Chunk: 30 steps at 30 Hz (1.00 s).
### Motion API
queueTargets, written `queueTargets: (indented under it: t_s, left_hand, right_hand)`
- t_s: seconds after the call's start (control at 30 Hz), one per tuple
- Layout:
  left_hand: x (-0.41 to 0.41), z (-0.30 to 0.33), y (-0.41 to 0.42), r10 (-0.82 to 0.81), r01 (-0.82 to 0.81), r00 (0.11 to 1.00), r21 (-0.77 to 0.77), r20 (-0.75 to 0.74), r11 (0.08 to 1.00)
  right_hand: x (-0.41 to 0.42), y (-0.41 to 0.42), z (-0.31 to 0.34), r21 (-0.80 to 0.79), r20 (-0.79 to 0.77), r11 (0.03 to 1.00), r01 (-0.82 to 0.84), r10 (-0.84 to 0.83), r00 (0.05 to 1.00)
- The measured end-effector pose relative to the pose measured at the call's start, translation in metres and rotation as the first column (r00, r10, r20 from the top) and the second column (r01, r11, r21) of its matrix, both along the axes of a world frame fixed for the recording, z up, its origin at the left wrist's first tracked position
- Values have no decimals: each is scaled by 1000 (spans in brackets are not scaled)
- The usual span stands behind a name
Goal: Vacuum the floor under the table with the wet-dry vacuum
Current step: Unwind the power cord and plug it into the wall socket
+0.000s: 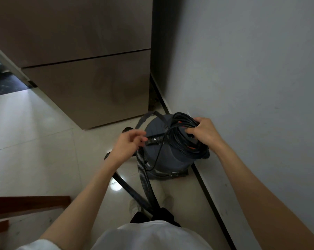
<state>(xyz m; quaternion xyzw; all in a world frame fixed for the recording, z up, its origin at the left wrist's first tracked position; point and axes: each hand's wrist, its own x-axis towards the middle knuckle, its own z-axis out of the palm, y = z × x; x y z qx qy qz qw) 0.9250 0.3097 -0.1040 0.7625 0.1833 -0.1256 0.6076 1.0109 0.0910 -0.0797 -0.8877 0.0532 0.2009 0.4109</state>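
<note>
Vacuum (168, 150): grey drum on the floor (44, 141), against the wall (251, 78), near the cabinet (91, 83) corner.
Cord (182, 134): black coil on the vacuum top.
Right hand (204, 131): fingers curled round the coil.
Left hand (128, 143): fingers pinching the cord's loose end.
Hose (142, 170): ribbed, trailing from the vacuum's left side across the floor.

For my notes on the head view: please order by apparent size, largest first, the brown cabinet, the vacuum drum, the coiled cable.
1. Brown cabinet, largest by far.
2. Vacuum drum.
3. Coiled cable, lying on the drum's top, gripped by the right hand.
</note>
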Motion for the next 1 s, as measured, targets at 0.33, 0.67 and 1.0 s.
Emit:
queueTargets:
  t_s: [0.33,0.67,1.0]
  left_hand:
    - [32,28,-32,-538,390,824,509,180,767]
    - [14,15,-14,-344,336,932,80,118,938]
    - [1,4,-2,-128,142,989,-294,68,945]
  right_hand:
    - [-11,23,24,-199,163,887,-416,449,878]
    - [-18,1,-4,1,112,957,-289,287,951]
    - [-45,-20,-29,365,-298,921,137,-24,954]
